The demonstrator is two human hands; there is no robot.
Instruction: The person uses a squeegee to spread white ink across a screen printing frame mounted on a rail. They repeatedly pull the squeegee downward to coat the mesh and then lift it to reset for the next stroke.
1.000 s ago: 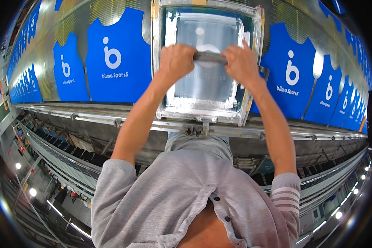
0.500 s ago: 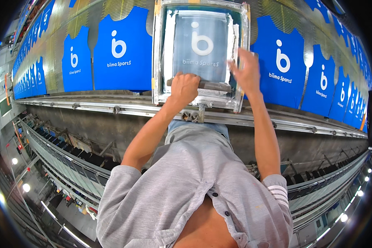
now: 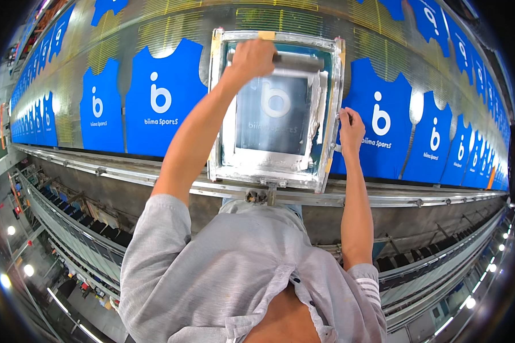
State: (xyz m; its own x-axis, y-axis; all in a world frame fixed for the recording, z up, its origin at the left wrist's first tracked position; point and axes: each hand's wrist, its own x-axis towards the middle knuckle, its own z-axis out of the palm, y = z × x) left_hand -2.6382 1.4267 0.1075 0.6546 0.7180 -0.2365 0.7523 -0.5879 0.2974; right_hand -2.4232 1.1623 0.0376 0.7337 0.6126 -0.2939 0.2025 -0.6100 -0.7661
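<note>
My left hand (image 3: 254,59) is closed around the handle of a squeegee (image 3: 298,62), a dark bar lying across the far end of a printing screen (image 3: 335,86). The screen has a silvery frame with taped edges. Its grey mesh window (image 3: 272,137) shows a white rounded logo through it. Just outside the frame's right side is my right hand (image 3: 353,128), its fingers curled and pinched together over a blue tank-top panel (image 3: 403,108). Whatever is between those fingertips, if anything, is too small to make out.
Blue panels with white logos lie in rows along the long table, including one left of the screen (image 3: 166,117). A metal rail (image 3: 120,174) runs along the near edge. More blue panels (image 3: 426,26) lie on the far side. Racks and lamps stand behind me.
My left hand and the squeegee have moved from the near end of the screen to its far end. My right hand has moved off the frame's right edge, drawing nearer with fingers closed.
</note>
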